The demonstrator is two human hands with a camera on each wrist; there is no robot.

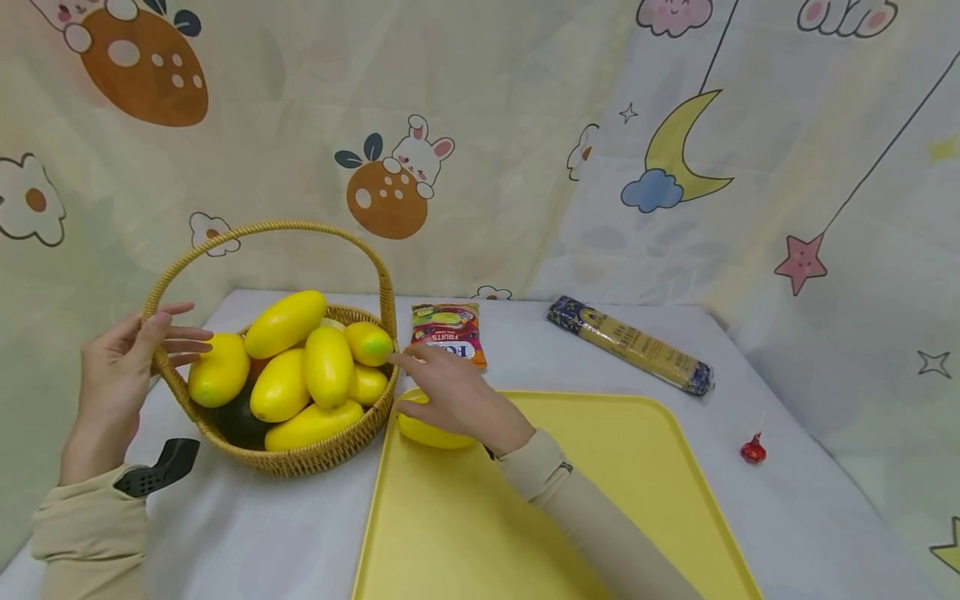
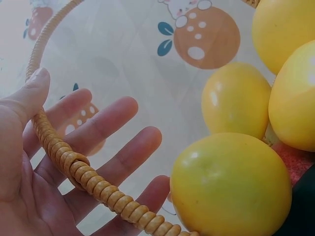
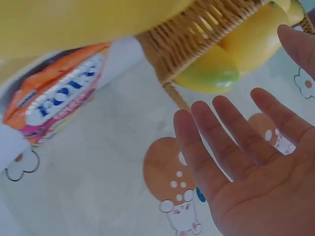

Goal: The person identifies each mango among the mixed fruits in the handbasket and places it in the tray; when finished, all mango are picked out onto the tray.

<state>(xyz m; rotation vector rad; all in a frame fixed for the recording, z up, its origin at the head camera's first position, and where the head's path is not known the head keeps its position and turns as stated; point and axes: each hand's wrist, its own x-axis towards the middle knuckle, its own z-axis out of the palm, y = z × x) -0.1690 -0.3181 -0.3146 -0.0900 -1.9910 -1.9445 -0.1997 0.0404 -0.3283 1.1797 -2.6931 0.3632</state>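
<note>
A wicker basket full of yellow mangoes stands at the left, its tall handle upright. My left hand is at the handle's left side, the thumb on one side of it and the fingers spread behind it, quite straight. Beside the basket's right rim, my right hand reaches with extended fingers, palm bare in the right wrist view. Under that hand lies one mango on the yellow tray, partly covered. A dark round fruit sits low among the mangoes, beside something reddish.
Behind the tray lies a candy bag with red and orange print. Farther right is a long gold and blue packet. A small red wrapped lollipop lies right of the tray. A printed curtain hangs behind the table.
</note>
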